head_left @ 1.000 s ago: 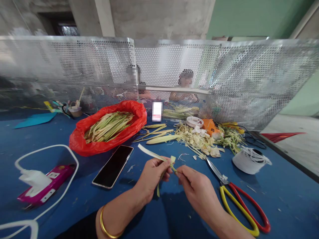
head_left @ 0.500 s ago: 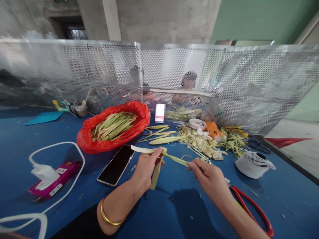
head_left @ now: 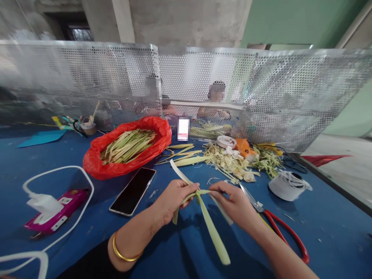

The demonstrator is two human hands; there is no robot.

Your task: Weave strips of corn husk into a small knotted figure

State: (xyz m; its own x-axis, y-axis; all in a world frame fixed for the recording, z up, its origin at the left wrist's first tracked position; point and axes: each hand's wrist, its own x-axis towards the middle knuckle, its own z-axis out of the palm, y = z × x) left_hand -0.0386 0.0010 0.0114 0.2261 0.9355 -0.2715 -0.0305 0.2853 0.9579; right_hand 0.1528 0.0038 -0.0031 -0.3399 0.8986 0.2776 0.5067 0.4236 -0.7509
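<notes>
Pale green leaf strips (head_left: 213,228) cross at a small knot between my hands, above the blue table. My left hand (head_left: 177,197) pinches them just left of the knot, with one strip end sticking up past the thumb and another hanging below. My right hand (head_left: 229,199) pinches a strip on the knot's right side, and its loose end trails under the palm. One long strip hangs from the knot toward me. Red-handled scissors (head_left: 274,223) lie beside my right forearm, their blades partly hidden behind the hand.
A red plastic bag (head_left: 95,168) of leaf strips stands at the back left, near a phone (head_left: 133,192) and a purple power strip (head_left: 58,213). Leaf scraps (head_left: 229,164) and a white spool (head_left: 287,186) lie right. A perforated metal screen (head_left: 116,73) closes the back; people sit behind it.
My right hand has come closer to my left and now grips a different part of the strips. A long strip now hangs from the knot toward me. The view has shifted slightly.
</notes>
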